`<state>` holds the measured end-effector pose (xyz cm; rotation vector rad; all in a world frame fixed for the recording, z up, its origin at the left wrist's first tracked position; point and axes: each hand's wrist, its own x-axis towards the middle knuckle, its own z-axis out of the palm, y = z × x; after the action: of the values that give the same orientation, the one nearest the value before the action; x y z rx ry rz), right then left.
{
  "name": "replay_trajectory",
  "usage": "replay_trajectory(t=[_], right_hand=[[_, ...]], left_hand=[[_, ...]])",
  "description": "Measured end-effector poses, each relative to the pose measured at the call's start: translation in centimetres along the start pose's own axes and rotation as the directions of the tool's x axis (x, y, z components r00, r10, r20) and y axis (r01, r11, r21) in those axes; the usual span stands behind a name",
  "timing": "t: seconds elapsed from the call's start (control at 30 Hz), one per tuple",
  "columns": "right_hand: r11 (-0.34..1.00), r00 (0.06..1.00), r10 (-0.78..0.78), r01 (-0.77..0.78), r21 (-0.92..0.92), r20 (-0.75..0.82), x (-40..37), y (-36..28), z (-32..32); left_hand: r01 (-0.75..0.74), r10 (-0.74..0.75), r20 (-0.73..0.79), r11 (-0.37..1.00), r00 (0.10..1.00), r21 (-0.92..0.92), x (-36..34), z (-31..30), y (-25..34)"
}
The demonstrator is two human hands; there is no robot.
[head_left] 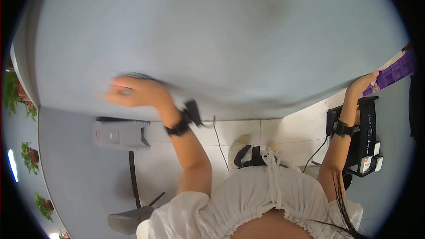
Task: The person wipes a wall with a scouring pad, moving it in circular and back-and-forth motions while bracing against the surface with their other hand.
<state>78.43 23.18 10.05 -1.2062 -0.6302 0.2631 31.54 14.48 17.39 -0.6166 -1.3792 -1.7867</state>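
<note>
My left hand (pixel 138 92) is over the pale grey-blue flat surface (pixel 212 40), and motion smears its fingers. Something small and greyish shows by its curled fingers, too blurred to name. At far right, my right hand (pixel 364 84) reaches past the surface's edge and has its fingers on the near end of a purple plastic basket (pixel 394 71). The basket's contents are mostly out of sight. Black straps circle both wrists, and a small black box (pixel 193 112) hangs beside the left one.
Below the right arm stands a black rack (pixel 367 128) with small white boxes (pixel 365 163). A grey plastic piece (pixel 119 133) and a dark grey chair part (pixel 128 221) are at lower left. Potted plants (pixel 30 157) line the left side. A cable (pixel 221 148) crosses the tiled floor.
</note>
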Motion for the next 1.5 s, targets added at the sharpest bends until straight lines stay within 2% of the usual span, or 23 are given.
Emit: replay_trajectory(t=[0.07, 0.1, 0.2, 0.23, 0.3, 0.4, 0.43, 0.5, 0.6, 0.63, 0.7, 0.8, 0.83, 0.87, 0.9, 1.0, 1.03, 1.1, 1.2, 1.23, 1.33, 1.43, 1.5], right_hand=[[0.999, 0.999, -0.037, 0.037, 0.017, 0.001, 0.1, -0.1, 0.0], [0.998, 0.998, -0.055, 0.055, 0.020, 0.011, -0.1, 0.0, -0.2], [0.994, 0.994, -0.113, 0.113, 0.008, -0.003, 0.7, 1.3, -0.4], [0.993, 0.993, -0.121, 0.121, -0.014, -0.018, 0.9, 1.6, -0.7], [0.992, 0.990, -0.125, 0.123, -0.032, -0.065, 1.0, 1.5, -0.6], [0.992, 0.987, -0.126, 0.127, -0.004, -0.096, 1.0, 1.0, -0.8], [0.989, 0.985, -0.146, 0.144, -0.022, -0.093, 1.1, 0.8, -0.7], [0.981, 0.981, -0.182, 0.177, -0.079, -0.071, 0.8, 1.0, -0.8], [0.984, 0.982, -0.166, 0.159, -0.082, -0.086, 0.9, 1.5, -0.6], [0.983, 0.982, -0.175, 0.169, -0.077, -0.077, 0.6, 1.1, -0.5], [0.982, 0.980, -0.187, 0.183, -0.054, -0.073, 0.1, 0.3, -0.2], [0.974, 0.973, -0.216, 0.208, -0.090, -0.081, 1.0, 1.5, -0.9], [0.978, 0.977, -0.197, 0.190, -0.083, -0.080, 1.1, 1.1, -0.4], [0.982, 0.982, -0.175, 0.169, -0.081, -0.073, 0.6, 0.4, -0.3], [0.985, 0.987, -0.152, 0.147, -0.090, -0.057, 0.1, 0.1, -0.5], [0.978, 0.981, -0.187, 0.180, -0.106, -0.060, 0.6, 1.6, -0.5], [0.977, 0.981, -0.188, 0.182, -0.111, -0.048, 0.6, 1.4, -0.5], [0.977, 0.982, -0.185, 0.179, -0.120, -0.043, 0.4, 0.8, -0.6], [0.993, 0.991, -0.089, 0.081, -0.080, -0.097, 0.0, -0.3, -0.3], [0.996, 0.994, -0.072, 0.068, -0.052, -0.086, 0.1, -0.1, -0.2], [0.997, 0.994, -0.072, 0.071, -0.022, -0.076, 0.3, 0.9, -0.2], [0.990, 0.989, -0.126, 0.120, -0.078, -0.080, 0.3, 1.6, -0.4], [0.987, 0.988, -0.134, 0.125, -0.105, -0.079, 0.4, 1.5, -0.7]], left_hand=[[-0.286, 0.274, 0.207, 0.958, 0.939, 0.032, -7.3, -2.7, 0.3], [-0.463, 0.439, 0.364, 0.886, 0.821, -0.024, -9.4, -3.9, 1.3], [-0.192, 0.199, 0.272, 0.980, 0.941, -0.053, -7.3, -2.9, 0.9], [-0.042, 0.028, 0.166, 0.996, 0.986, 0.082, -3.5, -1.9, 2.1], [0.159, -0.157, 0.055, 0.986, 0.986, -0.043, 2.6, -0.3, 4.3], [-0.085, 0.085, -0.081, 0.996, 0.993, 0.002, 0.5, 0.8, 5.2], [-0.191, 0.191, -0.001, 0.981, 0.982, 0.024, -2.6, 0.0, 5.1], [-0.527, 0.517, 0.242, 0.849, 0.821, -0.027, -8.6, -2.1, 4.9], [-0.382, 0.381, 0.255, 0.923, 0.889, -0.047, -6.6, -1.6, 5.2], [-0.220, 0.228, 0.208, 0.974, 0.951, -0.061, -3.4, -0.6, 6.9], [-0.164, 0.169, 0.092, 0.985, 0.981, -0.057, 1.8, 1.2, 9.9], [-0.255, 0.254, 0.044, 0.967, 0.966, 0.018, -0.8, 1.7, 10.6], [-0.379, 0.365, 0.189, 0.924, 0.912, 0.044, -3.6, 0.4, 9.7], [-0.627, 0.614, 0.187, 0.779, 0.767, 0.012, -7.1, -0.2, 8.1], [-0.663, 0.682, 0.340, 0.724, 0.648, -0.188, -9.3, -1.7, 9.6], [-0.638, 0.634, 0.294, 0.764, 0.715, -0.094, -5.7, -0.1, 8.9], [-0.480, 0.471, 0.250, 0.877, 0.846, -0.030, -2.7, 0.6, 10.0], [-0.257, 0.267, 0.073, 0.959, 0.961, -0.122, 1.5, 2.5, 12.8], [-0.430, 0.428, 0.059, 0.903, 0.902, 0.019, -2.2, 1.8, 10.8], [-0.549, 0.528, 0.203, 0.833, 0.825, 0.066, -5.3, 0.4, 9.0], [-0.599, 0.600, 0.246, 0.796, 0.761, -0.088, -6.5, -0.4, 8.5], [-0.479, 0.477, 0.039, 0.876, 0.878, 0.057, 0.1, 2.1, 10.1], [-0.525, 0.526, 0.003, 0.847, 0.850, 0.082, 0.4, 2.5, 10.4]])
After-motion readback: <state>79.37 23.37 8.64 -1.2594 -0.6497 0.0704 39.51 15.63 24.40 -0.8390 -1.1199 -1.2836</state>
